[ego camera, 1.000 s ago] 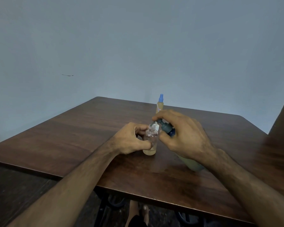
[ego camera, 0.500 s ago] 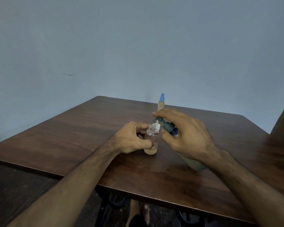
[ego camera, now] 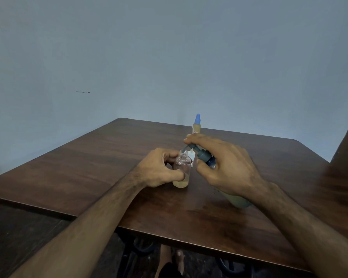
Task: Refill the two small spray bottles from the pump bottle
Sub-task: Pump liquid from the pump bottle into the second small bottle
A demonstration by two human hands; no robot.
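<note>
The left hand curls round the open bottle, which stands on the tabletop near its middle, thumb across the front and fingers behind. The right hand grips the pump bottle, tilted just beside the open bottle, with the forefinger laid over the pump head and the spout reaching to the open neck. To do this step well, I judge the spout tip should sit right over the mouth before each press, and the presses should be short and even, since the neck is narrow and a slip would put liquid on the wood. The left hand should hold low and firm so the light bottle does not tip under the push. The open bottle is clear, smooth plastic, round-shouldered with a threaded neck, and shows only a shallow layer of pale yellowish liquid at the bottom, so much filling seems left. A small white piece, probably its spray top, shows just behind it. The pump bottle has a dark grey-green pump and a cloudy pale body, mostly hidden under the right wrist. The capped bottle stands well behind the open one, slim, amber-filled, with a blue cap. The tabletop is dark brown wood grain with a dull sheen.
</note>
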